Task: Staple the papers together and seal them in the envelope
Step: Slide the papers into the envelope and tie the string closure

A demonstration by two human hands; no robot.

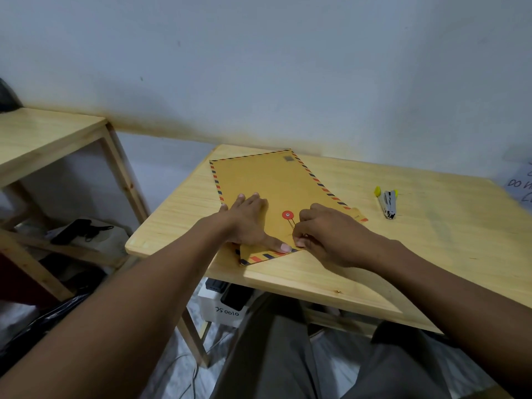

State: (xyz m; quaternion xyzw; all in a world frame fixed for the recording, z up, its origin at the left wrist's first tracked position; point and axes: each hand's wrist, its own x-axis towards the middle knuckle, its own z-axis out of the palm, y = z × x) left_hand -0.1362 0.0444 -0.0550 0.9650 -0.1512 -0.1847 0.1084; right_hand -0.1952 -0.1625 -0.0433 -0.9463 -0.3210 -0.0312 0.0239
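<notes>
Left hand [247,223], grip spread, presses a brown paper envelope with striped edges [273,182] onto the pale wooden tabletop [431,240]. Right hand [331,237] pinches its red string [290,224]. The white box [210,309] below reads "JS 0010".

Five kinds, counted
One envelope [273,185], one stapler [387,203], one string [291,226]; two hands, left hand [247,223] and right hand [331,236]; two tables, centre table [431,249] and upper-left table [43,136]
</notes>
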